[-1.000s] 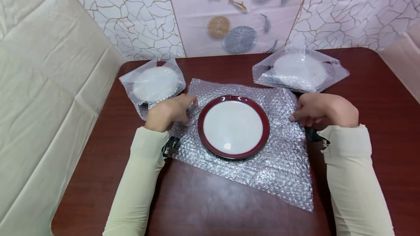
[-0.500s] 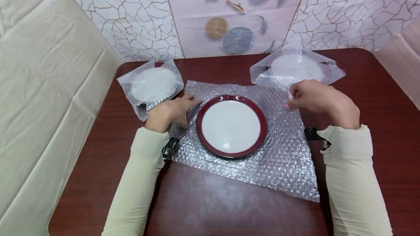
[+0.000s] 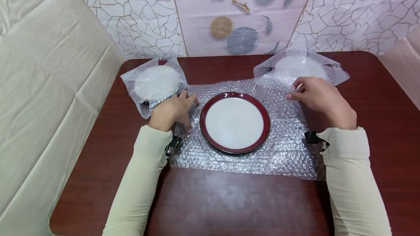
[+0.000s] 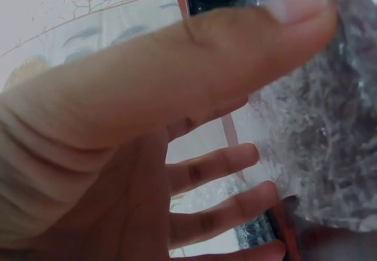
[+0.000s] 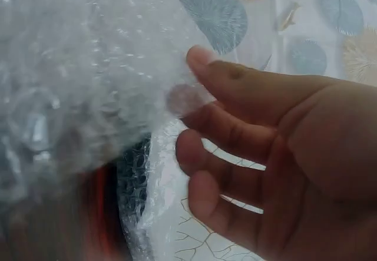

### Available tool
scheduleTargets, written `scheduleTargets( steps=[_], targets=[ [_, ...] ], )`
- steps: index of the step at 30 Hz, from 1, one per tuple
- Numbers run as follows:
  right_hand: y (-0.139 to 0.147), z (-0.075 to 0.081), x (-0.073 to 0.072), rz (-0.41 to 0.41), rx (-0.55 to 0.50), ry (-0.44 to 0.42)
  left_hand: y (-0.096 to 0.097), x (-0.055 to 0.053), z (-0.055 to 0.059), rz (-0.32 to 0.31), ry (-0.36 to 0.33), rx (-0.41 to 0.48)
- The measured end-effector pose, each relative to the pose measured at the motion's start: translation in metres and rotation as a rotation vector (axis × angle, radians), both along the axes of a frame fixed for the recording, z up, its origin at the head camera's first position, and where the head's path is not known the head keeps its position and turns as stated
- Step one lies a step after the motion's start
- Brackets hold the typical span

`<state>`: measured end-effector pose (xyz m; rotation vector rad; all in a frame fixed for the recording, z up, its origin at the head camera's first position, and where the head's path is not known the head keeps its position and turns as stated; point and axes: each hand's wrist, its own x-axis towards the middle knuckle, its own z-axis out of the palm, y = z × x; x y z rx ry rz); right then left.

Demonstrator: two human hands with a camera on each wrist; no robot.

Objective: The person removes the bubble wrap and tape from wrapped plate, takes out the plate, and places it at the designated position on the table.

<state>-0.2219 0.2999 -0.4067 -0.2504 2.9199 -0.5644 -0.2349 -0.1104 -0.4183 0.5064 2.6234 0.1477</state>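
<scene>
A white plate (image 3: 234, 123) with a dark red rim lies face up on a sheet of bubble wrap (image 3: 279, 156) in the head view. At the sheet's right edge, my right hand (image 3: 323, 99) pinches the wrap between thumb and index finger. The right wrist view shows that pinched bubble wrap (image 5: 88, 66), with the right hand (image 5: 265, 137) beside it and the other fingers loosely bent. To the left of the plate, my left hand (image 3: 174, 112) rests at the sheet's left edge with its fingers spread. In the left wrist view the left thumb (image 4: 177, 66) lies over the wrap.
Two bubble-wrapped plates stand at the back of the dark red table (image 3: 236, 203): a left wrapped plate (image 3: 157, 83), close behind my left hand, and a right wrapped plate (image 3: 298, 66), partly behind my right hand. A patterned backdrop (image 3: 242, 21) rises behind the table.
My right hand has lifted and shifted the sheet's right side away from me, so its near edge now lies straighter. The plate has stayed nearly in place; the left hand has barely moved.
</scene>
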Motion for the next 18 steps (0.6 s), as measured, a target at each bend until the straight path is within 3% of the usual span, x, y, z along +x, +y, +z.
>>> scheduleTargets(
  steps=[6, 8, 14, 18],
  targets=[
    [0.003, 0.009, 0.004, 0.141, 0.063, -0.121, 0.000, 0.002, 0.004, 0.026, -0.006, -0.047],
    [0.001, 0.017, 0.008, 0.147, 0.089, -0.136, 0.000, 0.003, 0.004, 0.038, -0.006, -0.073],
    [-0.017, 0.045, 0.021, 0.028, 0.057, 0.003, 0.010, 0.003, 0.004, 0.025, -0.020, -0.139],
    [-0.034, 0.048, 0.027, 0.005, -0.024, 0.121, 0.013, 0.001, 0.002, -0.010, -0.038, -0.125]
  ],
)
